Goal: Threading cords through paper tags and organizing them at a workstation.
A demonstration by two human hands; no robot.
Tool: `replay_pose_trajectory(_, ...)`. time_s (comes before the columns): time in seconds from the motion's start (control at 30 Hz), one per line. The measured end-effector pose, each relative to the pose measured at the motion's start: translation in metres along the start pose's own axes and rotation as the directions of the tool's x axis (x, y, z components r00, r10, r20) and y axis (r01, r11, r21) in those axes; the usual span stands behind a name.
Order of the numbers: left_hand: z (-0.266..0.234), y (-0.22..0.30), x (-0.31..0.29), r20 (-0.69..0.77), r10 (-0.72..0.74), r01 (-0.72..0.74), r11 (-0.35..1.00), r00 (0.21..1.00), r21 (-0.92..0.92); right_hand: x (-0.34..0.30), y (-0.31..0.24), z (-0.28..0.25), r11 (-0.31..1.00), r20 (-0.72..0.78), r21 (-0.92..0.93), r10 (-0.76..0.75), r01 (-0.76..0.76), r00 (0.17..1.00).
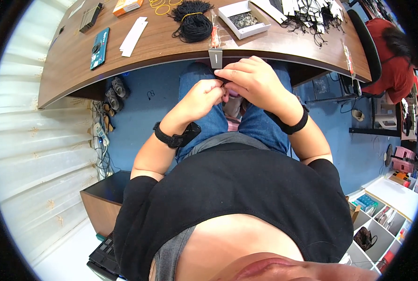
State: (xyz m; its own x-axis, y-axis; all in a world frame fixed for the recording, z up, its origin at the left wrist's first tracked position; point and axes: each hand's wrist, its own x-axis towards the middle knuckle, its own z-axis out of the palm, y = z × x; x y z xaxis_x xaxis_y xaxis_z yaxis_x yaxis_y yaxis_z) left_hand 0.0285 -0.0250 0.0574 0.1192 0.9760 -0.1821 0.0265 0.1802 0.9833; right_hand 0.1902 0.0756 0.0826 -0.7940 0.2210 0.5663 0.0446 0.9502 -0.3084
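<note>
The 2 hands meet above the lap, at the near edge of a brown wooden table. The left hand has its thumb and fingers drawn together, while the right hand comes in from the other side with its fingers bent and its fingertips close to the left ones. A small grey piece with a pale mark stands at the table edge, just beyond the right fingertips — whether they touch it, I cannot tell. Something dark shows between the hands, but it is too hidden to name, so what either hand grips cannot be told. Each wrist wears a black band. Past the grey piece lies a small orange-and-clear packet, with a bundle of black cords to its left and an open white box of small dark bits to its right. Farther right is a heap of white tags with black cords. Toward the left are white strips, a teal flat item and yellow loops. A person in red sits at the far right.
</note>
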Motion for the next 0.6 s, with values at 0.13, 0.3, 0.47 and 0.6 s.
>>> replay_pose_trajectory(0.13, -0.002, 0.001, -0.001, 0.054, -0.054, 0.060, 0.993, 0.997, -0.099, -0.002, 0.005, 0.001, 0.996, 0.058, -0.046, -0.074, 0.077, 0.996)
replay_pose_trajectory(0.3, -0.003, -0.002, -0.001, 0.064, -0.049, 0.055, 0.993, 0.997, -0.102, -0.001, 0.001, 0.002, 0.998, 0.055, -0.035, -0.043, 0.045, 0.998)
replay_pose_trajectory(0.47, -0.004, -0.017, 0.002, -0.011, 0.086, -0.086, 0.996, 0.996, 0.012, 0.002, -0.003, -0.001, 1.000, 0.013, -0.022, -0.007, 0.007, 1.000)
replay_pose_trajectory(0.6, -0.004, -0.010, 0.000, -0.040, 0.118, -0.105, 0.966, 0.992, 0.237, 0.000, -0.003, 0.001, 0.999, 0.020, -0.044, 0.015, -0.014, 1.000)
